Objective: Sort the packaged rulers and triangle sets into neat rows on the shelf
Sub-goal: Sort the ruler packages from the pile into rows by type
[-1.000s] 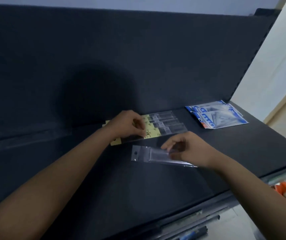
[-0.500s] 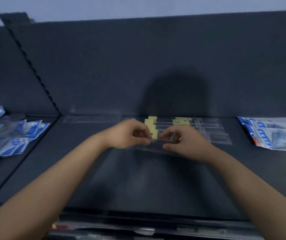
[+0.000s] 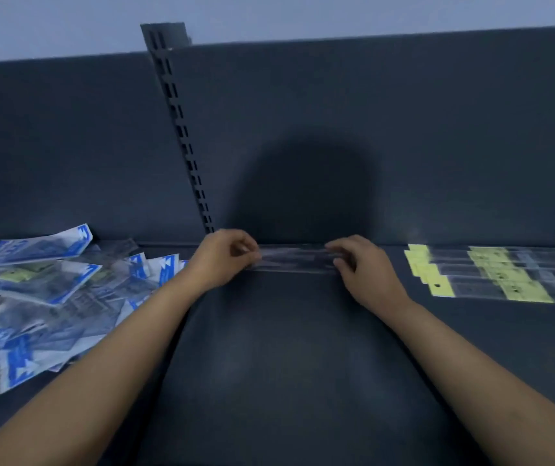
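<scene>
Centre frame: left hand (image 3: 225,258) and right hand (image 3: 365,269) each pinch one end of a clear packaged ruler (image 3: 294,260) at the back edge of the shelf (image 3: 286,364), mid-placement; next, probably square it and let go.

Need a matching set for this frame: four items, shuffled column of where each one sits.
1. clear ruler pack
2. yellow-label ruler packs
3. blue triangle-set packs
4. slotted upright

A. loose heap, left of shelf
B. overlapping row, right of shelf
C. on the back panel
D. held by left hand and right hand, centre

Pairs: 1-D, 2-B, 3-A, 4-C
</scene>
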The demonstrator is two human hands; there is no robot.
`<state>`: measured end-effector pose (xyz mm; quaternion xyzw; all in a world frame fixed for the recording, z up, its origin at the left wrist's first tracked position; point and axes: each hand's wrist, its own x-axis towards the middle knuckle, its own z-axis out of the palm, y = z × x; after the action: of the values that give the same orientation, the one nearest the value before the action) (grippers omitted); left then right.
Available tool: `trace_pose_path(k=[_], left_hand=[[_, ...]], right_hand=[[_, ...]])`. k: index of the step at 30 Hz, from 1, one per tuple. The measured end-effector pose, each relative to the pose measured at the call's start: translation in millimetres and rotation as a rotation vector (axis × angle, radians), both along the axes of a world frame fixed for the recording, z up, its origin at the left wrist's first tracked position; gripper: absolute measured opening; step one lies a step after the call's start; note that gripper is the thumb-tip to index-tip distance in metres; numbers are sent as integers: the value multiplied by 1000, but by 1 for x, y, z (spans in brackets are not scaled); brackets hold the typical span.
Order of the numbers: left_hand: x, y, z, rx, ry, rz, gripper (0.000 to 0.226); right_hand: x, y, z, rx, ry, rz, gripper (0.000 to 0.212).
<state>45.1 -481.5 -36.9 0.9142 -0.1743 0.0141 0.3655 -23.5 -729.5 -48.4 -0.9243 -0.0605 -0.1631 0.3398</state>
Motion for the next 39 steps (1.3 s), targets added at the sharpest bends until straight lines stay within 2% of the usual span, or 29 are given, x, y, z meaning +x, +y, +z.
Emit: trace_pose_path(k=[4,9,14,21,31,36,39], left_hand=[[10,-3,-13,118,-166,-20,18],[1,-4,-8,346,-349,2,30],[-35,23,7,560,-380,84,49],[-97,100,28,779,-266,256,68],[-136,275,38,788,-127,431,72],[-135,370,27,702,-80,392,64],[-129,419,21,716,-55,362,59]], right_hand=[[3,10,-11,-96,-13,-161,30],[0,12,-6,-229,30,-203,28],[-12,35,7,-272,17,-44,40],[-27,128,32,-320,-52,196,49],[-42,295,48,-278,-64,396,40],[-40,388,47,-289,-10,376,35],[-37,440,45,-318,14,398,35]])
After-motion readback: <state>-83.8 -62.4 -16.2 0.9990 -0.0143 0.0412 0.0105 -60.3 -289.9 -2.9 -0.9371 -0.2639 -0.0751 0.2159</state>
